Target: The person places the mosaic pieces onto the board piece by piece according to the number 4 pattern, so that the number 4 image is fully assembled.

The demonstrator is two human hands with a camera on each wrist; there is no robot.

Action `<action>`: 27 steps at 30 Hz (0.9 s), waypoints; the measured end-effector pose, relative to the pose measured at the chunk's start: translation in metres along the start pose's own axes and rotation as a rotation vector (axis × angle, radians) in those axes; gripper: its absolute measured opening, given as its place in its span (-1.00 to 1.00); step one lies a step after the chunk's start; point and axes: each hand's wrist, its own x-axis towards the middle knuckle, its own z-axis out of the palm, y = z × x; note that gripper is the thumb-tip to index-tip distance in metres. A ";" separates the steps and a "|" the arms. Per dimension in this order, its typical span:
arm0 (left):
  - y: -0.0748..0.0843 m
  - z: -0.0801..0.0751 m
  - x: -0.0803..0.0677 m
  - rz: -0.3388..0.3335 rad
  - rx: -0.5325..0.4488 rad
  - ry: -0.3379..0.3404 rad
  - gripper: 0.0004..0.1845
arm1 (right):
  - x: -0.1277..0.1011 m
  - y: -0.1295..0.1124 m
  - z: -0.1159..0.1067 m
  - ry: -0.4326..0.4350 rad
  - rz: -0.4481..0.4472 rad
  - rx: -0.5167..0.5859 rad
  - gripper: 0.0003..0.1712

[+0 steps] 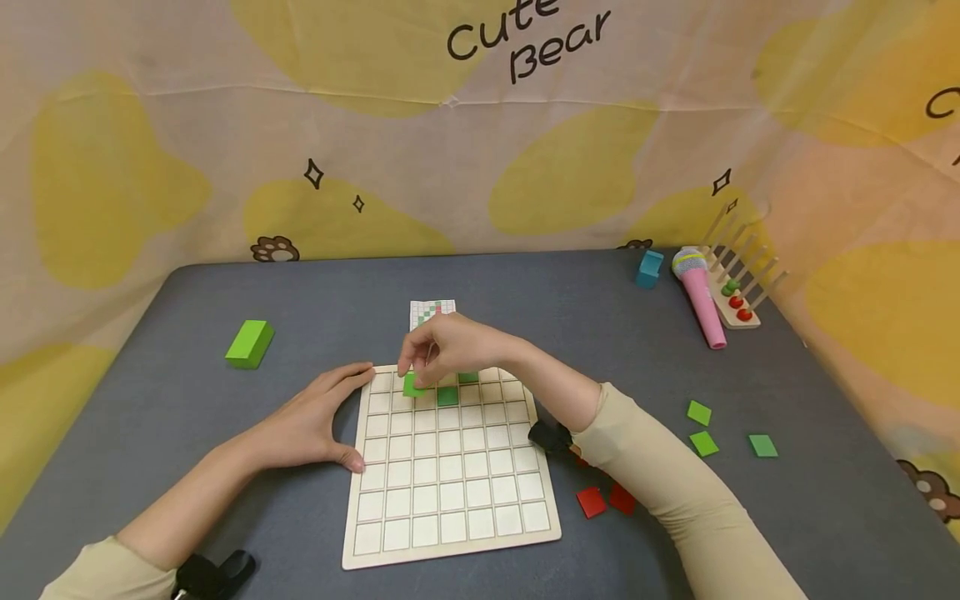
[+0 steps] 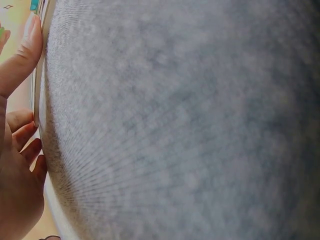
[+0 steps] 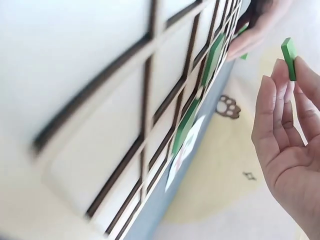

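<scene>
Grey felt surface [image 1: 225,433], flat wooden grid board [image 1: 450,483] on it. My left hand [image 1: 315,421] lies flat, straight fingers against the board's left edge. My right hand [image 1: 450,346], arched over the top rows, pinches a thin green square tile [image 1: 413,384] just above the board; free room right.

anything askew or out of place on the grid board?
Nothing stands out. The board lies flat, steadied by the left hand; placed green tiles sit square in their cells. The right hand pinches one green tile over the top row.
</scene>
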 end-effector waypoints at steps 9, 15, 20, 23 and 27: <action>0.001 -0.001 -0.001 0.006 -0.007 0.007 0.32 | 0.006 -0.008 0.012 -0.070 0.043 -0.015 -0.87; 0.000 -0.001 -0.001 0.009 -0.002 0.010 0.32 | 0.008 -0.004 0.016 -0.122 0.082 -0.059 -0.86; -0.001 0.000 0.000 0.010 0.001 0.012 0.32 | 0.008 -0.004 0.020 -0.124 0.097 -0.187 -0.87; -0.001 0.000 0.000 0.008 0.002 0.011 0.33 | 0.009 -0.004 0.022 -0.117 0.108 -0.218 -0.88; -0.001 0.000 -0.001 0.006 0.001 0.010 0.33 | 0.010 -0.005 0.023 -0.112 0.118 -0.254 -0.90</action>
